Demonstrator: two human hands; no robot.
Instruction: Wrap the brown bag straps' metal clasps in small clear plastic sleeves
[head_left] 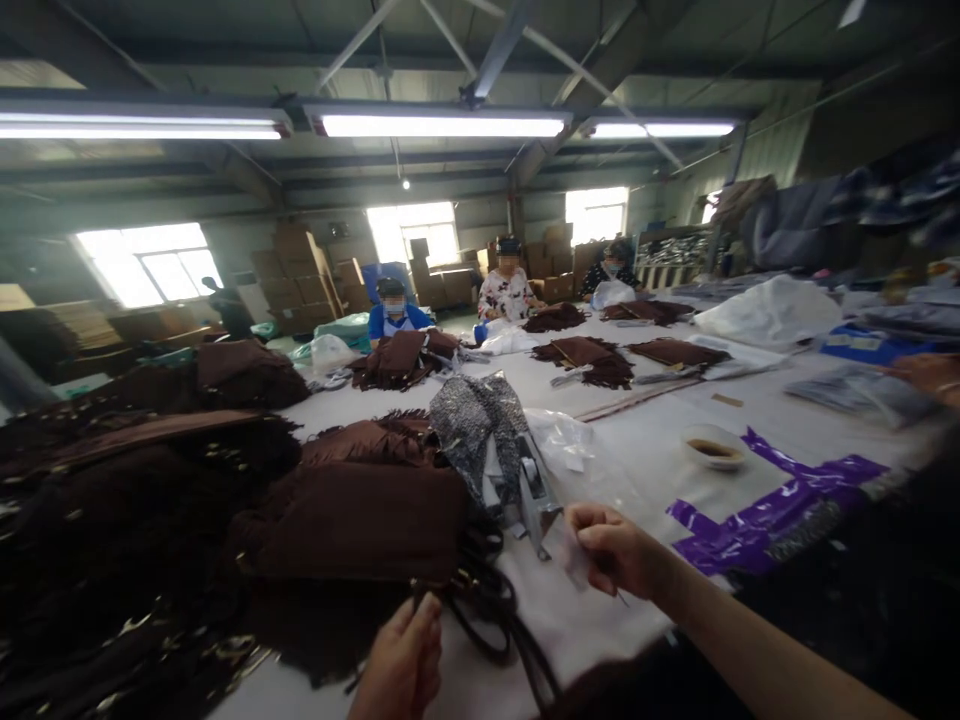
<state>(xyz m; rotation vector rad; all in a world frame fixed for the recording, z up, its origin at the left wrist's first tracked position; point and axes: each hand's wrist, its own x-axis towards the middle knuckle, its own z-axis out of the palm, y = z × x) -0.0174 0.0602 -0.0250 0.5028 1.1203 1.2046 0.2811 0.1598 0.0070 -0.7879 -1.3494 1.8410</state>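
A brown fringed bag (360, 520) with gold-coloured hardware and long dark straps (525, 650) lies in front of me. At its near edge, my left hand (405, 655) is closed, with thumb and finger pinching the bag beside the hardware. To the right, my right hand (611, 550) is curled shut above the white tabletop. A pale, translucent patch blurs beside its fingers and a thin dark tip pokes out below, so what it holds is unclear. Just beyond lies a grey speckled cloth-like bundle (480, 430), with silvery strips (534, 500) near it.
Dark brown bags (135, 500) are heaped at left. Clear plastic (577, 450), a shallow bowl (712, 448) and purple plastic packaging (787, 510) lie to the right. Several people sit across the white table (637, 440); another person's hand (930, 375) shows at the right edge.
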